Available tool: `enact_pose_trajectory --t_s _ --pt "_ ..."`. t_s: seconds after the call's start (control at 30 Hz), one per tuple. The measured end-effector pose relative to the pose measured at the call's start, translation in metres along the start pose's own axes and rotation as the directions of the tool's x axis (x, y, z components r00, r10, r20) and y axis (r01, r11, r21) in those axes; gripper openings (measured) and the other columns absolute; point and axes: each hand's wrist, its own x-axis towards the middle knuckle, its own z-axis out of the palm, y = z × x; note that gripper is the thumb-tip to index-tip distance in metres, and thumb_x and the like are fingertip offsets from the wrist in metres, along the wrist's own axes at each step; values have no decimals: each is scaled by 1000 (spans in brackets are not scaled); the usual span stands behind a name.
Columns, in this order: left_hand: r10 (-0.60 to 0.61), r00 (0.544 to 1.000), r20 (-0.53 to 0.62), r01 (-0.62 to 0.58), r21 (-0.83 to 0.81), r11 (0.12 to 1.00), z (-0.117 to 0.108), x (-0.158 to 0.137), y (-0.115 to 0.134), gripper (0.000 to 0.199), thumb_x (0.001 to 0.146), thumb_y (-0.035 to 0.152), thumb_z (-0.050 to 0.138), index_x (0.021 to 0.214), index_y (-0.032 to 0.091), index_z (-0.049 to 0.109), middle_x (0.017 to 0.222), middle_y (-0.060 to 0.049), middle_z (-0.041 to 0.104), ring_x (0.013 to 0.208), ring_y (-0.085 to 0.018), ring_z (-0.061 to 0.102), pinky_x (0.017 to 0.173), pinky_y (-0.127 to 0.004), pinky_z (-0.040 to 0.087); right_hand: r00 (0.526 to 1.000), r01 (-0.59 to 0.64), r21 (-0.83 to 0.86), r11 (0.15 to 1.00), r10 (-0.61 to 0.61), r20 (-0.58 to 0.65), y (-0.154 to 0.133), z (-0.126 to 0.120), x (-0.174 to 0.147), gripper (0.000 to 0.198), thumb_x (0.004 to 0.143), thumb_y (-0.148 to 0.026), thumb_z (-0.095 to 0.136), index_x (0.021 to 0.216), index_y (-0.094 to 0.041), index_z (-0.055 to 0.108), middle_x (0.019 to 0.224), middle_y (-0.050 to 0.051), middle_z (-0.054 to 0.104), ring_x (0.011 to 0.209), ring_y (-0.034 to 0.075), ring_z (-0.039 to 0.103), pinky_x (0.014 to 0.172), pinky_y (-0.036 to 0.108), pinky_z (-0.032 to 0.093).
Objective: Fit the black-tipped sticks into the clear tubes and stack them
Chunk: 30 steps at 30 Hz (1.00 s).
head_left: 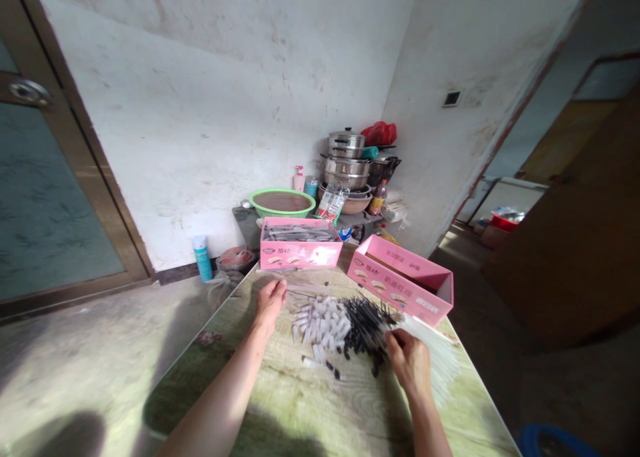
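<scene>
My left hand [271,302] is above the table's left part, its thumb and fingers pinched at the end of a thin translucent tube [306,288] that points right. My right hand [410,360] is closed at the right edge of a pile of slim black-ended sticks [364,324]; its fingertips hide whatever they pinch. Between the hands lies a heap of short whitish translucent caps [324,324], touching the black pile. Long clear tubes [443,360] lie fanned out beside and partly behind my right hand. A few small black pieces [337,374] lie loose in front of the heap.
A pink box [300,257] full of long thin grey sticks stands at the table's [300,417] far edge. To its right is a second pink box [400,287], tilted in view. Behind are a green basin [283,212] and stacked steel pots [347,170]. A blue can [203,258] stands on the floor.
</scene>
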Motion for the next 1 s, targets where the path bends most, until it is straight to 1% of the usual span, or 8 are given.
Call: enact_pose_trajectory --t_s 0.1,0.2,0.3,0.37,0.5,0.63,0.83,1.0 --pt "65 987 148 -73 48 996 10 -11 6 48 73 65 71 68 20 56 56 4 48 52 -11 45 51 -23 36 998 -15 -215 977 1 -65 -3 3 -3 43 87 -57 54 81 -21 76 64 9 69 61 26 62 56 33 37" --pt "136 933 332 -178 99 979 19 -24 11 41 78 58 68 69 20 58 56 4 48 50 -12 45 50 -24 36 991 37 -77 996 -46 -124 -19 12 -11 54 93 -61 48 97 -15 76 70 12 71 64 27 65 62 35 44" --pt "177 827 534 -285 125 950 26 -36 12 33 84 50 67 74 18 65 57 2 53 51 -13 49 52 -24 37 989 123 190 974 -137 60 -42 27 -22 53 97 -61 48 101 -16 74 80 12 74 72 26 67 66 33 48" --pt "192 763 617 -330 118 936 30 -42 10 31 88 46 65 77 17 68 59 1 56 53 -13 51 53 -24 38 947 96 298 950 -179 267 -54 38 -28 50 96 -62 51 93 -18 74 76 8 71 70 24 65 64 31 47" --pt "169 698 696 -318 90 944 33 -49 11 29 90 42 64 87 14 72 67 -1 62 56 -13 54 56 -24 42 804 -214 443 870 -100 586 -58 58 -35 58 84 -75 61 71 -18 64 55 2 61 42 13 48 44 26 33" --pt "172 623 763 -340 66 938 30 -50 17 28 91 38 64 103 15 74 83 -6 70 71 -17 62 65 -25 47 755 -442 553 706 -40 654 -53 58 -36 57 81 -71 68 83 -14 71 41 -7 47 34 6 24 40 23 16" --pt "140 567 812 -339 75 938 29 -53 20 27 93 39 62 103 16 72 85 -6 70 72 -18 62 67 -26 48 692 -542 570 617 -57 720 -53 48 -37 58 84 -69 67 81 -11 75 39 -7 41 34 5 21 40 23 12" --pt "262 548 794 -601 155 784 33 -56 28 28 98 40 54 86 19 67 84 -5 66 83 -21 59 78 -30 44 721 -497 554 668 -38 692 -52 50 -36 56 84 -72 65 72 -17 67 36 -11 31 35 6 13 40 25 9"
